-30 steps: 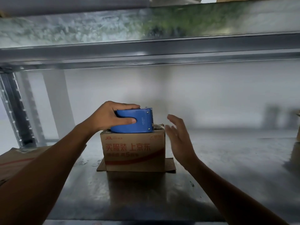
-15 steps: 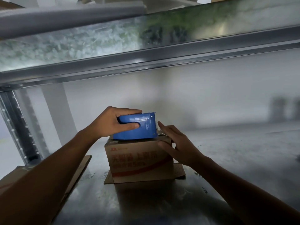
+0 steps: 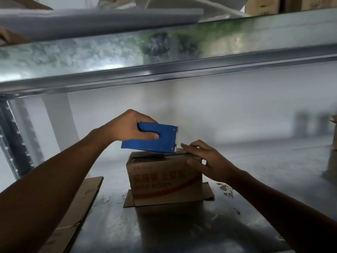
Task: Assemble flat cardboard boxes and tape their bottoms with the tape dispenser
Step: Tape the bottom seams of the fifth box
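A small brown cardboard box (image 3: 164, 181) with red print stands on the metal shelf (image 3: 255, 179), its lower flaps spread out flat beneath it. My left hand (image 3: 131, 127) grips the blue tape dispenser (image 3: 155, 138), which is tilted with its front edge touching the box's top near the right end. My right hand (image 3: 206, 157) rests on the box's top right edge, fingers pressing down beside the dispenser's blade and thumb against the front face. A shiny strip of tape lies along the top seam.
Flat cardboard (image 3: 76, 207) lies on the shelf at the left. A metal upright (image 3: 12, 141) stands at the far left. The upper shelf beam (image 3: 164, 70) runs overhead. Another box edge (image 3: 334, 132) shows at the far right.
My left hand has tilted the dispenser's rear upward, its front edge staying on the box top. My right hand moved from beside the box onto its top right edge.
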Available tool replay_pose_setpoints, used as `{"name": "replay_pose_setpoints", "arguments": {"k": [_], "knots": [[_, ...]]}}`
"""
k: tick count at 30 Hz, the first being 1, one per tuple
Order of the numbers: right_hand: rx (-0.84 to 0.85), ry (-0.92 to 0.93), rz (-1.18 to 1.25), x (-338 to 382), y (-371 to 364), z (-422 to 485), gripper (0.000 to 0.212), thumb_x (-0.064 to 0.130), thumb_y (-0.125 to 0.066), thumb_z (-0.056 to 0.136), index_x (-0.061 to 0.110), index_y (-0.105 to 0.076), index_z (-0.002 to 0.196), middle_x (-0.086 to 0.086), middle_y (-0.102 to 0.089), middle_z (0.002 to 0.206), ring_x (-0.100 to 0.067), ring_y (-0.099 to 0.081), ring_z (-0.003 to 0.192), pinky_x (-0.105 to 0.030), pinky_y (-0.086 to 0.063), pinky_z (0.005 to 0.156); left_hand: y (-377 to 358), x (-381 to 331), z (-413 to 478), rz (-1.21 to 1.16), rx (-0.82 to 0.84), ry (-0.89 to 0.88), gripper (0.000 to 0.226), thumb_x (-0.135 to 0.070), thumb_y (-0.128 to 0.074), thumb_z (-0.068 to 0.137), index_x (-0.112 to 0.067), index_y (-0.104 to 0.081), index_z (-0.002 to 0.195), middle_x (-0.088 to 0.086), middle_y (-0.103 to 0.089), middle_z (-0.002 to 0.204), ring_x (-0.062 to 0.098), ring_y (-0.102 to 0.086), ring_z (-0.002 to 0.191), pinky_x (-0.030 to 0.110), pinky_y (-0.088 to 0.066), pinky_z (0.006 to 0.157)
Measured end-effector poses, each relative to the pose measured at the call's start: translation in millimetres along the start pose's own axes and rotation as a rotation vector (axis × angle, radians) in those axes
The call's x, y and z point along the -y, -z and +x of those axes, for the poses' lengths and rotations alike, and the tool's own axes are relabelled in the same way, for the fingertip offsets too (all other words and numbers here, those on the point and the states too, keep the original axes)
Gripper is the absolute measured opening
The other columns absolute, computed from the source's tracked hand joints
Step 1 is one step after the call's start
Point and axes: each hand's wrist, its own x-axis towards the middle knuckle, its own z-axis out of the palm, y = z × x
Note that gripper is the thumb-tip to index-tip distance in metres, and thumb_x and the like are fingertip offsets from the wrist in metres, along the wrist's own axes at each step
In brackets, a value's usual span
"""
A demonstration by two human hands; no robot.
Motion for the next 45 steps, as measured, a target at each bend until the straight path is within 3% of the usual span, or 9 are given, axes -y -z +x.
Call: {"name": "replay_pose_setpoints", "arguments": {"k": [5, 12, 15, 18, 31, 36, 38, 41, 45], "knots": [[0.01, 0.003, -0.007, -1, 9, -4, 0.055, 0.055, -0.042, 0.103, 0.031, -0.043, 0.153, 0.012, -0.048, 0.124, -0.01, -0.056, 0.105, -0.016, -0.044, 0.088, 38, 19, -18, -0.043, -0.016, 0.071, 0.032, -0.058, -0.075, 0.08, -0.043, -0.078, 0.107, -0.016, -0.078, 0.1, 0.007, -0.074, 0.086, 0.02, -0.056, 0.071], [0.083, 0.001, 0.008, 5, 12, 1, 0.053, 0.056, -0.043, 0.103, 0.036, -0.042, 0.152, 0.01, -0.049, 0.127, -0.016, -0.056, 0.113, -0.031, -0.051, 0.089, 47, 35, -47, -0.067, -0.033, 0.077, 0.028, -0.036, -0.075, 0.087, -0.027, -0.078, 0.113, -0.008, -0.079, 0.102, 0.016, -0.075, 0.087, 0.029, -0.061, 0.071], [0.098, -0.002, 0.007, 9, 12, 1, 0.054, 0.055, -0.043, 0.103, 0.035, -0.042, 0.153, 0.008, -0.049, 0.126, -0.015, -0.055, 0.113, -0.029, -0.05, 0.091, 50, 40, -60, -0.072, -0.02, 0.076, 0.022, -0.04, -0.076, 0.09, -0.031, -0.078, 0.109, -0.008, -0.079, 0.099, 0.015, -0.075, 0.084, 0.024, -0.059, 0.067], [0.12, -0.005, 0.017, 12, 13, 1, 0.055, 0.055, -0.042, 0.103, 0.034, -0.041, 0.153, 0.007, -0.049, 0.127, -0.015, -0.055, 0.115, -0.025, -0.048, 0.093, 56, 43, -68, -0.115, -0.02, 0.093, 0.03, -0.052, -0.072, 0.084, -0.033, -0.079, 0.107, -0.004, -0.079, 0.097, 0.02, -0.075, 0.083, 0.029, -0.061, 0.066], [0.189, -0.064, -0.009, 20, 22, 2, 0.056, 0.059, -0.042, 0.102, 0.037, -0.042, 0.152, 0.014, -0.046, 0.128, -0.015, -0.053, 0.119, -0.014, -0.043, 0.091, 63, 68, -114, -0.192, -0.062, 0.2, 0.03, -0.054, -0.072, 0.083, -0.032, -0.08, 0.103, 0.0, -0.079, 0.092, 0.019, -0.076, 0.077, 0.023, -0.057, 0.062], [0.303, -0.147, 0.023, 26, 31, 10, 0.055, 0.044, -0.05, 0.102, 0.049, -0.032, 0.153, 0.011, -0.048, 0.121, -0.014, -0.052, 0.115, -0.015, -0.043, 0.092, 42, 82, -130, -0.226, -0.119, 0.271, 0.028, -0.044, -0.078, 0.088, -0.03, -0.078, 0.112, 0.0, -0.079, 0.099, 0.023, -0.077, 0.085, 0.035, -0.062, 0.07], [0.384, -0.179, -0.008, 30, 37, 15, 0.051, 0.045, -0.05, 0.101, 0.051, -0.038, 0.15, 0.012, -0.046, 0.121, -0.014, -0.052, 0.115, -0.019, -0.044, 0.095, 38, 86, -135, -0.257, -0.146, 0.293, 0.038, -0.05, -0.078, 0.085, -0.027, -0.077, 0.115, 0.0, -0.079, 0.101, 0.024, -0.077, 0.087, 0.04, -0.062, 0.074], [0.449, -0.194, -0.045, 35, 42, 20, 0.046, 0.046, -0.049, 0.1, 0.048, -0.045, 0.146, 0.013, -0.047, 0.123, -0.011, -0.051, 0.116, -0.024, -0.043, 0.098, 34, 86, -137, -0.266, -0.156, 0.293, 0.043, -0.053, -0.076, 0.082, -0.026, -0.077, 0.116, -0.001, -0.079, 0.102, 0.023, -0.077, 0.088, 0.037, -0.063, 0.074], [0.45, -0.224, -0.098, 44, 40, 20, 0.049, 0.023, -0.057, 0.103, 0.051, -0.047, 0.141, 0.014, -0.046, 0.135, -0.003, -0.035, 0.133, -0.023, -0.036, 0.105, 35, 87, -137, -0.242, -0.171, 0.297, 0.031, -0.037, -0.073, 0.088, -0.024, -0.076, 0.117, -0.003, -0.079, 0.102, 0.021, -0.076, 0.088, 0.03, -0.062, 0.071]]}}
